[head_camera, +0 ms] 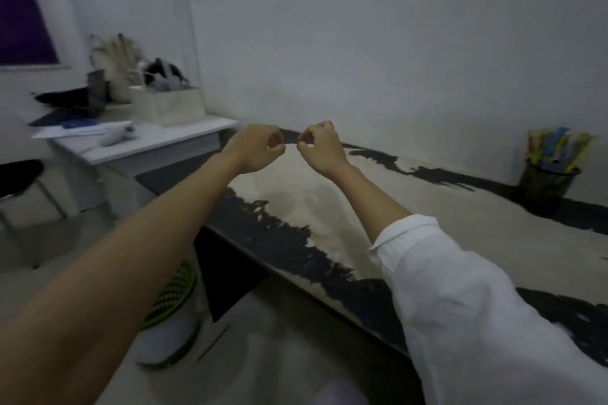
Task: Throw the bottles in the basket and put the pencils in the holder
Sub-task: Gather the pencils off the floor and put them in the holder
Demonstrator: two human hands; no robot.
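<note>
My left hand [255,148] and my right hand [320,146] are raised side by side over the far end of the worn table [329,207], fingertips pinched, almost touching each other, with nothing visible in either. A black mesh holder [547,189] stands at the back right of the table with several coloured pencils [556,145] in it. On the floor to the left of the table sits a green-and-white basket [171,316], partly hidden by my left forearm. No bottle shows.
A white side desk [158,141] at the left carries papers, a beige box, bags and dark items. A black chair [19,174] stands at the far left. A wall runs close behind the table.
</note>
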